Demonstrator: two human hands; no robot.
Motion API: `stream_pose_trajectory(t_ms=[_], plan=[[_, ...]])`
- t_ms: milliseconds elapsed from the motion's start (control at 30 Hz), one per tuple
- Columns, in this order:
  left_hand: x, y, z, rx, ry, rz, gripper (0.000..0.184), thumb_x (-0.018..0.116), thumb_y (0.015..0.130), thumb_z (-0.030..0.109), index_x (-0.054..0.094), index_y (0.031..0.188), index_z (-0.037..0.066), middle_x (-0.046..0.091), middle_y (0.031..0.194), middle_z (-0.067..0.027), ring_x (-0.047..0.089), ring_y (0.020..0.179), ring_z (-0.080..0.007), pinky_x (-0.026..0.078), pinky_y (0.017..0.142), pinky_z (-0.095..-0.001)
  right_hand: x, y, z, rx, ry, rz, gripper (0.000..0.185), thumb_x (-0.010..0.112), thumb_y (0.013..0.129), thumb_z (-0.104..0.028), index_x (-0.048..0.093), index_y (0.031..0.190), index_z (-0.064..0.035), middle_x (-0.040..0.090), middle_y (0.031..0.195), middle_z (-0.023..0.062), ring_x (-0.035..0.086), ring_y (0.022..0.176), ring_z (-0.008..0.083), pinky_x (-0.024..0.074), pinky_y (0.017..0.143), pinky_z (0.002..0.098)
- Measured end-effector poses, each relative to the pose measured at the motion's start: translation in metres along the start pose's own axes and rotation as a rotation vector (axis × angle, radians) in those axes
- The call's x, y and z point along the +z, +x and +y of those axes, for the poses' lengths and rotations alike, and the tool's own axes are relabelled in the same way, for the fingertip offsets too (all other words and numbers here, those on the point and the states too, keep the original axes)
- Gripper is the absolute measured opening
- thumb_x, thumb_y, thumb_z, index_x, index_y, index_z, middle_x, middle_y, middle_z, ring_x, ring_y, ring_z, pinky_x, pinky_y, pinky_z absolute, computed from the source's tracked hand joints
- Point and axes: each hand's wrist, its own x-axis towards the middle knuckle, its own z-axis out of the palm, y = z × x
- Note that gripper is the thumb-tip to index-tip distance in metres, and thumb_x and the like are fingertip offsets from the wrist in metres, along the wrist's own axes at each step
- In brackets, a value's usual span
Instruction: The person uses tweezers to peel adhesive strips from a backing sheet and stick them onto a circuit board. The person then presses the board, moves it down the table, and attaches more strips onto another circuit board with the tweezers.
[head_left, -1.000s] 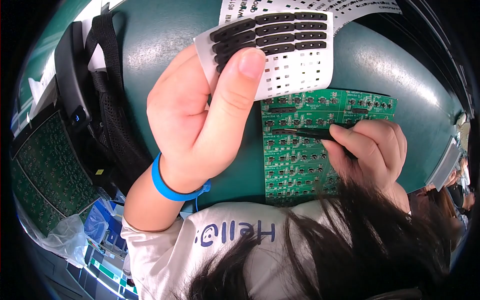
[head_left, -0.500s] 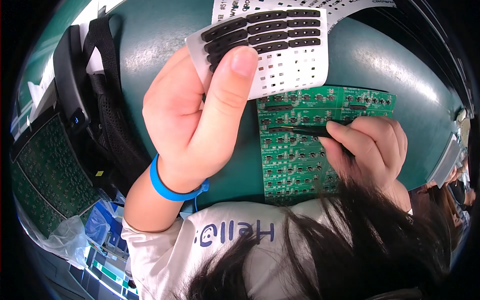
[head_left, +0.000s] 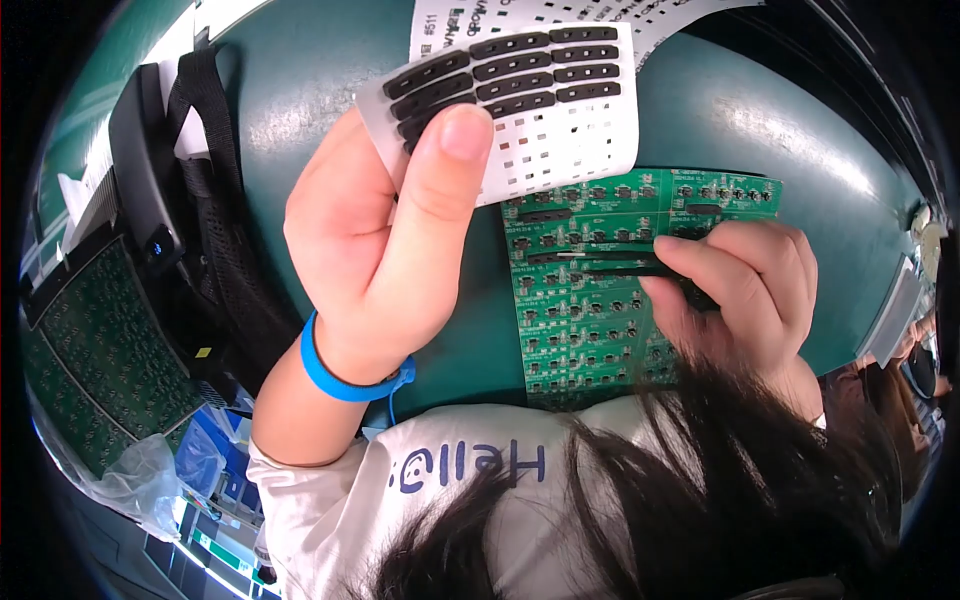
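Observation:
My left hand (head_left: 385, 235) is closed on a white backing sheet (head_left: 595, 135), its thumb pressed on the front. Rows of black strip-shaped pads (head_left: 512, 68) with small holes stick to the sheet's upper part; below them are only small cut-outs. A green circuit board panel (head_left: 600, 330) lies on the table under the sheet's lower edge. In my right hand (head_left: 745, 280) I pinch black tweezers (head_left: 625, 255) over the panel. Their two prongs are spread, one tip at a black strip (head_left: 545, 259) on the board. Another black strip (head_left: 546, 216) sits one row above it.
A long printed white sheet with holes (head_left: 690, 15) lies at the back of the green table (head_left: 780, 120). On the left are a black strap (head_left: 205, 130), more circuit boards (head_left: 110, 330) and a clear plastic bag (head_left: 140, 485). A blue band (head_left: 345, 375) circles my left wrist.
The tweezer prongs have parted; before, they were together at the black strip. The backing sheet in my left hand has shifted slightly left, and the panel appears a little further left.

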Motion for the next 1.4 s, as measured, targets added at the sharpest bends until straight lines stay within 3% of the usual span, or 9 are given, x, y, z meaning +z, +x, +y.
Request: stream_pose_trajectory(t_ms=[200,400,767,900,1067,1133,1400], plan=[[-0.002,-0.002,0.002,-0.058,-0.099,-0.029,0.030,0.050,0.100,0.012,0.061,0.116,-0.010,0.065,0.113,-0.0120,0.059,0.102,-0.0153,0.044,0.092,-0.0287,-0.011,0.024,0.007,-0.025,0.084,0.026,0.032,0.082,0.070,-0.014,0.069,0.098,-0.0050,0.058,0.084,0.0073,0.054,0.073,0.0201,0.0442,0.064,0.0302],[0.002,0.000,0.007,-0.123,-0.242,0.020,0.036,0.044,0.103,0.027,0.060,0.103,-0.006,0.065,0.105,-0.0131,0.061,0.094,-0.0151,0.046,0.086,-0.0277,0.006,0.053,0.011,-0.058,0.066,0.054,0.031,0.083,0.064,-0.010,0.071,0.094,-0.0079,0.059,0.087,0.0063,0.055,0.076,0.0222,0.0442,0.065,0.0315],[0.003,0.000,0.004,-0.096,-0.270,0.007,0.033,0.046,0.102,0.023,0.060,0.106,-0.007,0.065,0.106,-0.0128,0.061,0.095,-0.0154,0.046,0.086,-0.0269,0.002,0.046,0.003,-0.015,0.095,0.053,0.029,0.082,0.065,-0.006,0.071,0.092,-0.0067,0.059,0.085,0.0063,0.056,0.074,0.0198,0.0450,0.064,0.0301],[0.001,-0.001,0.002,-0.152,-0.290,0.032,0.034,0.048,0.101,0.021,0.061,0.111,-0.009,0.066,0.108,-0.0123,0.061,0.096,-0.0144,0.046,0.087,-0.0259,-0.008,0.022,-0.004,0.028,0.102,0.007,0.025,0.081,0.068,-0.007,0.070,0.090,-0.0059,0.059,0.084,0.0062,0.055,0.073,0.0208,0.0446,0.064,0.0313],[0.000,-0.003,-0.004,-0.143,-0.216,0.081,0.036,0.048,0.101,0.022,0.062,0.110,-0.011,0.066,0.109,-0.0128,0.061,0.097,-0.0150,0.046,0.088,-0.0262,-0.007,-0.013,-0.012,0.079,0.096,-0.010,0.028,0.082,0.064,-0.019,0.072,0.090,-0.0144,0.060,0.084,0.0003,0.057,0.070,0.0186,0.0402,0.058,0.0308],[-0.007,-0.009,-0.018,-0.163,-0.277,0.204,0.036,0.048,0.101,0.021,0.062,0.109,-0.011,0.066,0.109,-0.0129,0.061,0.097,-0.0152,0.047,0.087,-0.0264,-0.002,-0.021,-0.014,0.097,0.079,-0.013,0.028,0.081,0.065,-0.020,0.071,0.090,-0.0150,0.060,0.084,-0.0006,0.057,0.070,0.0185,0.0398,0.058,0.0309],[-0.009,-0.011,-0.020,-0.137,-0.339,0.204,0.033,0.047,0.102,0.018,0.061,0.105,-0.012,0.066,0.105,-0.0143,0.062,0.093,-0.0167,0.048,0.085,-0.0285,0.002,-0.026,-0.013,0.107,0.056,-0.028,0.027,0.081,0.065,-0.020,0.072,0.090,-0.0164,0.059,0.085,-0.0012,0.056,0.070,0.0187,0.0406,0.060,0.0312]])
